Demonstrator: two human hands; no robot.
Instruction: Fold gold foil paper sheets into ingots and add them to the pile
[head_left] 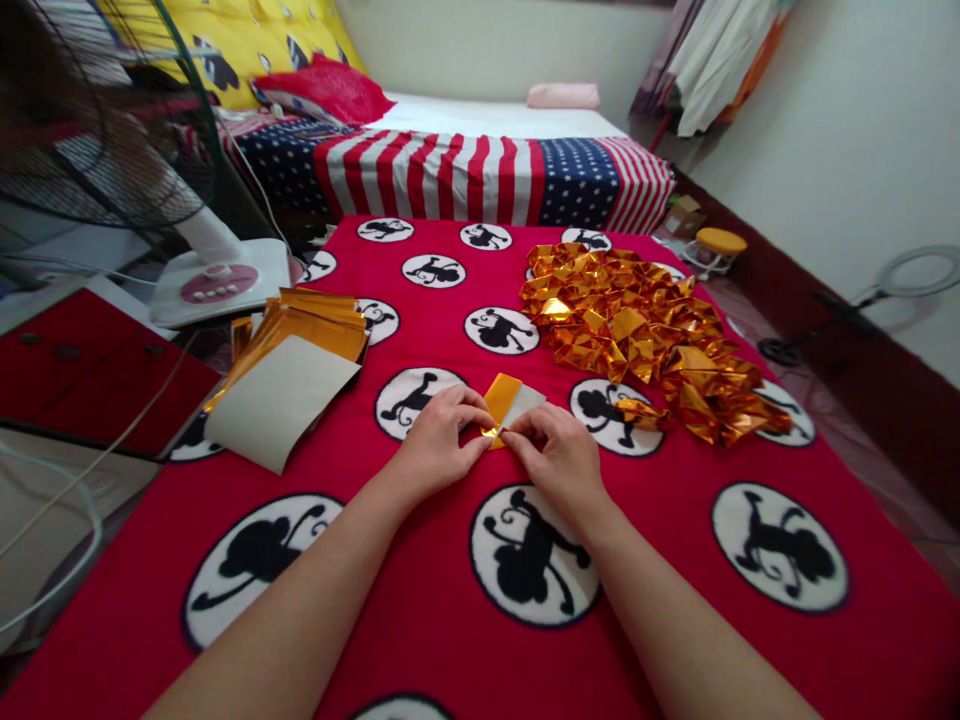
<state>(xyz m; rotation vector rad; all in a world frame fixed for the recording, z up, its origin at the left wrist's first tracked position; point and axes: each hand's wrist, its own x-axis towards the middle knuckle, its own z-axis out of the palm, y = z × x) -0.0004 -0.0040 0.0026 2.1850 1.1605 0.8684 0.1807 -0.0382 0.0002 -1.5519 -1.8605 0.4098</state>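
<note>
A small, partly folded sheet of gold foil paper (504,395) lies on the red cloth, gold on one side and pale on the other. My left hand (448,437) pinches its left near edge between thumb and fingers. At its right near edge, my right hand (556,452) pinches it too, the two hands almost meeting. To the left rests a fanned stack of gold foil sheets (319,325), with a pale sheet (281,400) face up on top. A large heap of folded gold foil pieces (630,320) spreads over the right side, one loose folded piece (637,412) at its near edge.
The red cloth (420,640) with black-and-white round prints covers the table. A fan on a white base (221,280) stands at the left, beside a red-fronted cabinet (97,360). Beyond the table is a bed (480,170); a yellow stool (720,241) stands at the right.
</note>
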